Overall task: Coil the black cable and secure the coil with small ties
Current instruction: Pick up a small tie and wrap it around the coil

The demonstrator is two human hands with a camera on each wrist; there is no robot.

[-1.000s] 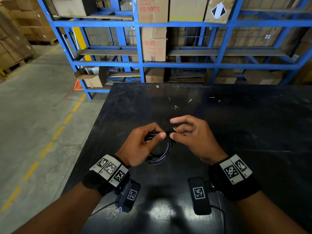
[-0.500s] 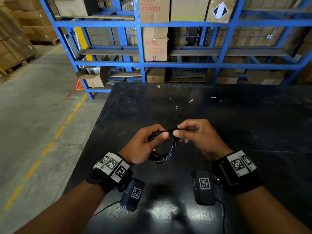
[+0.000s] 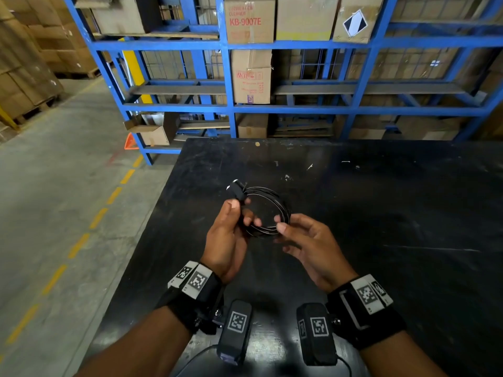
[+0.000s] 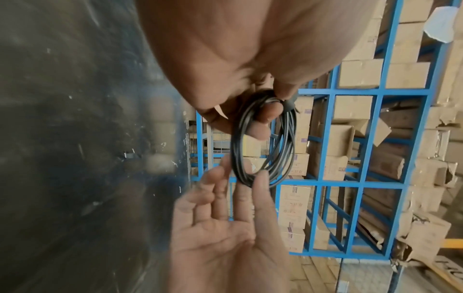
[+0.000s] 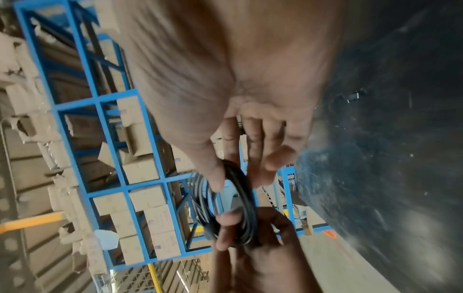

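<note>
At the centre of the head view, the left hand (image 3: 227,235) holds the black cable coil (image 3: 268,210) above the tabletop (image 3: 381,213), its grip pinching one side. The right hand (image 3: 313,247) pinches the opposite side between thumb and forefinger.

black cable (image 3: 268,210) coiled in round loops, held above table

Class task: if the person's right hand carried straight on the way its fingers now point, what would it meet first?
Probably the coiled black cable, which its fingertips already pinch; beyond it, the left hand.
</note>
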